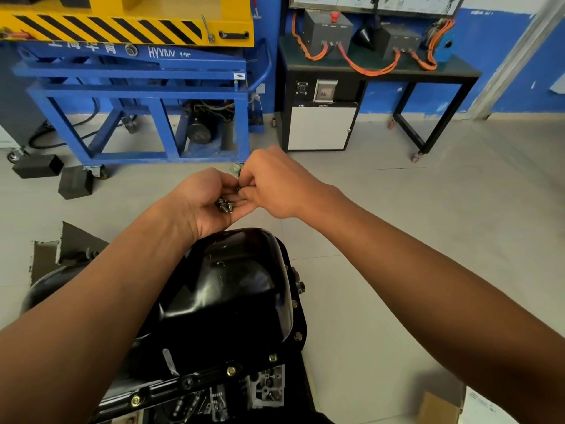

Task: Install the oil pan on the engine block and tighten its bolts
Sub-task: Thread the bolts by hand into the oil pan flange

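Blue frame (137, 93) beyond black oil pan (232, 289)

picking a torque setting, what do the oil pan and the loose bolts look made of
The oil pan looks like pressed sheet steel in gloss black paint: mirror-like reflections, rounded corners. The loose bolts in the left hand look like bare silvery metal, probably steel: bright glints.

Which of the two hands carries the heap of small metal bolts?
The left hand, palm up, cups the small silver metal bolts; the right hand only pinches one from above.
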